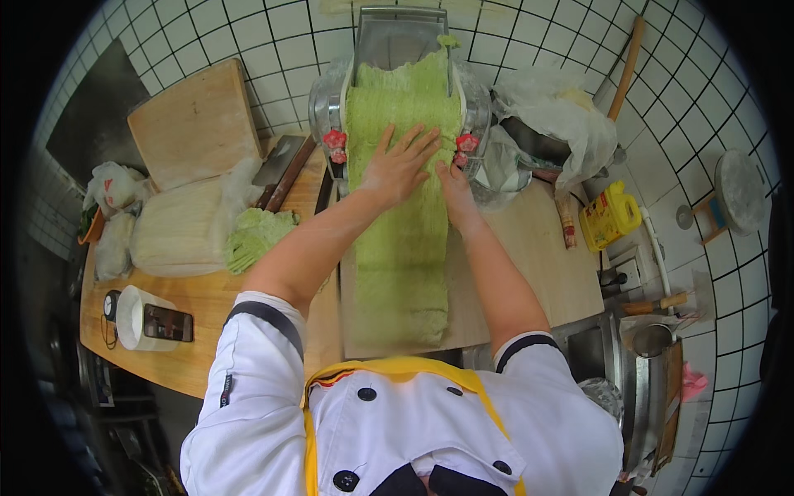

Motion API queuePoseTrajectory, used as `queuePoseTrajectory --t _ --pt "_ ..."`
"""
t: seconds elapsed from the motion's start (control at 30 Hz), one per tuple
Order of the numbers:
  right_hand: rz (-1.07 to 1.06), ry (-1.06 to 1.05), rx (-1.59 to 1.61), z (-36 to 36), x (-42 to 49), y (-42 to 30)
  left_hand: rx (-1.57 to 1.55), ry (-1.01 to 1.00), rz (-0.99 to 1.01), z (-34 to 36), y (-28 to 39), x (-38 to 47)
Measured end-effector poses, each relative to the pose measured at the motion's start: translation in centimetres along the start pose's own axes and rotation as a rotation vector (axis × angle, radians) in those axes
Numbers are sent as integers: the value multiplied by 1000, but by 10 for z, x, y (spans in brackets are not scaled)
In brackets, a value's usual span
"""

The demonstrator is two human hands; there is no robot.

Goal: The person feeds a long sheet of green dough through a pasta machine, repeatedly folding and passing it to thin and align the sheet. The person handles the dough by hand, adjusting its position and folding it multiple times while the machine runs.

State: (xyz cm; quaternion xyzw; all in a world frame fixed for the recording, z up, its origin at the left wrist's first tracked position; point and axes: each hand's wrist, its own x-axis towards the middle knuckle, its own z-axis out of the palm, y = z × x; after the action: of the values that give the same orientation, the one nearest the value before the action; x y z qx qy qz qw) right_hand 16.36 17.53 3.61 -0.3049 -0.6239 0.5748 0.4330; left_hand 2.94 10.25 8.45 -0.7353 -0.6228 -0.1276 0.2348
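A long sheet of green dough (pixel 400 266) runs down the front of a metal dough-rolling machine (pixel 403 37) and onto the pale work board. My left hand (pixel 400 166) lies palm down on the sheet, fingers spread, just below the upper part of the machine. At the sheet's right edge is my right hand (pixel 458 192), its fingertips touching the dough; whether they pinch it is hard to see. Red star-shaped knobs (pixel 467 142) sit on both sides of the machine. A small scrap of green dough (pixel 448 41) clings near its top right.
On the left stand a wooden board (pixel 195 124), a cleaver (pixel 280 158), wrapped pale sheets (pixel 180 226), a bunch of green dough (pixel 259 239) and a phone (pixel 168 323) against a white tub (pixel 131 316). Rightward are a plastic-covered container (pixel 536 139) and a yellow jug (pixel 609 217).
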Motion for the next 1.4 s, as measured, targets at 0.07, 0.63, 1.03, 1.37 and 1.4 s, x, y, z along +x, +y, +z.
queuePoseTrajectory --t 0.07,0.63,1.03,1.37,1.4 --pt "-41 64 -103 4 2 3 -20 25 13 -3 -1 0" --pt "39 7 47 -5 16 15 22 79 -14 -10 -7 28" --pt "335 -113 196 -15 -19 25 -65 92 -43 -12 -13 40" --pt "112 -75 282 6 -15 -4 -140 97 4 -16 -25 51" --pt "83 -84 275 6 -13 -7 -133 104 5 -18 -25 53"
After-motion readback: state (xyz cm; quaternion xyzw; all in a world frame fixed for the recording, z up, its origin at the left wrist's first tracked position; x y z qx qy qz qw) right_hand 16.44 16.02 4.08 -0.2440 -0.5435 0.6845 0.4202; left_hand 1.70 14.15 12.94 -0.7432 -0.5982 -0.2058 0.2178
